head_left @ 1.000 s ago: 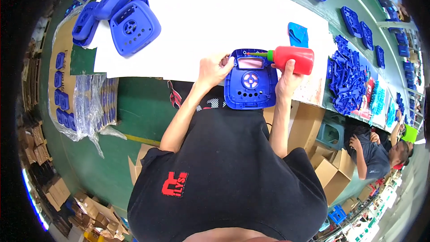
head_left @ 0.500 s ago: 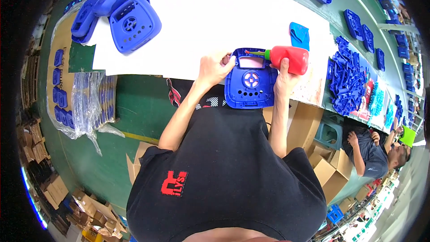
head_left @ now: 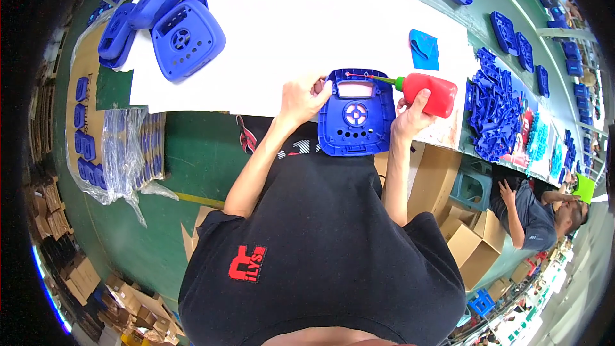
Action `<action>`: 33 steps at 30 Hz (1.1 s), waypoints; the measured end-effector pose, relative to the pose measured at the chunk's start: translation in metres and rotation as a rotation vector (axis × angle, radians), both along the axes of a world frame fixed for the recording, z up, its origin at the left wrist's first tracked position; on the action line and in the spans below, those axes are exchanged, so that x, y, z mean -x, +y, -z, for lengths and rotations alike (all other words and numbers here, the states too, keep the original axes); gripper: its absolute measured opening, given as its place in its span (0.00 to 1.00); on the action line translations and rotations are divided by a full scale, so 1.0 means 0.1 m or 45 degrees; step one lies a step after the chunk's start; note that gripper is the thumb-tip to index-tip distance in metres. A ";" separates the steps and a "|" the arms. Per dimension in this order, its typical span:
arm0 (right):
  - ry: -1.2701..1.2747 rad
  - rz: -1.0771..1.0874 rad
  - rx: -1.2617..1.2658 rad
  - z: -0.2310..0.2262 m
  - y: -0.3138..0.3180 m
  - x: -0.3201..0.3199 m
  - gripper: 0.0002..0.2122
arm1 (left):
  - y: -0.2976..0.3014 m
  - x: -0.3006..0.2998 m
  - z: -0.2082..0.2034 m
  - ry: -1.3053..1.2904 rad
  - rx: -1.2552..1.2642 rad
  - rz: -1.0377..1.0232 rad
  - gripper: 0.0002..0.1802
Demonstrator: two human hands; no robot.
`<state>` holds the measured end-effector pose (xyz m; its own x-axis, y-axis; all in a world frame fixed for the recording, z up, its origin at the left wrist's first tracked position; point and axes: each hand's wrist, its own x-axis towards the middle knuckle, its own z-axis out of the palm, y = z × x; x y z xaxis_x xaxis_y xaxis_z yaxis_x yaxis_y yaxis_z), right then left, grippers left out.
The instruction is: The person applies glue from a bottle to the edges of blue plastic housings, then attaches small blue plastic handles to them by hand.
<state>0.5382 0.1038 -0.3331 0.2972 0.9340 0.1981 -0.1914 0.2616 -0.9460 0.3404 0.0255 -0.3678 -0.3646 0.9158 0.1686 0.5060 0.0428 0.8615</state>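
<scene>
A blue plastic housing [head_left: 330, 131] with a rectangular window, a round grille and a row of holes rests partly over the table's near edge, its hollow side up. My left hand [head_left: 300, 100] pinches its upper left edge. My right hand [head_left: 410, 117] is wrapped round a red squeeze bottle [head_left: 435, 94] with a green cap [head_left: 400, 83]. The bottle's thin nozzle points left over the housing's upper rim, just above the window. Near the nozzle tip runs a fine reddish line; whether it is liquid or part of the nozzle I cannot tell.
Blue housings [head_left: 189, 38] are stacked at the far left of the white-covered table [head_left: 288, 19]. A blue cloth [head_left: 424, 50] lies beyond the bottle. To the right are a pile of small blue parts [head_left: 493, 109], a conveyor carrying housings, open cartons [head_left: 480, 243] and a seated co-worker [head_left: 528, 211].
My right hand has drawn the bottle to the right and slightly nearer, so its nozzle tip sits further right along the housing's upper rim. My left hand keeps its hold.
</scene>
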 end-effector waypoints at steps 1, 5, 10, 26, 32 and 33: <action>-0.017 -0.003 0.048 -0.01 -0.01 -0.01 0.17 | 0.01 0.00 0.00 -0.002 0.000 0.006 0.12; -0.039 -0.017 0.067 0.00 -0.02 0.00 0.17 | 0.02 -0.02 -0.01 -0.017 0.001 -0.005 0.11; -0.093 -0.033 0.034 0.03 -0.02 0.05 0.19 | 0.00 0.00 -0.04 -0.039 0.076 0.002 0.11; -0.208 -0.014 -0.001 0.06 -0.02 -0.02 0.19 | 0.00 -0.02 -0.04 0.023 0.020 0.025 0.10; 0.115 -0.175 0.474 0.06 0.11 -0.13 0.20 | 0.03 -0.02 -0.02 0.064 0.001 0.004 0.11; 0.396 -0.242 0.474 0.10 0.15 -0.16 0.24 | 0.02 -0.01 -0.04 0.044 0.036 0.018 0.11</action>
<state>0.5538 0.1188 -0.3436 0.1075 0.9675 -0.2288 -0.4897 -0.1487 -0.8591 0.3410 0.0272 -0.3641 -0.3462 0.9253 0.1545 0.5358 0.0598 0.8422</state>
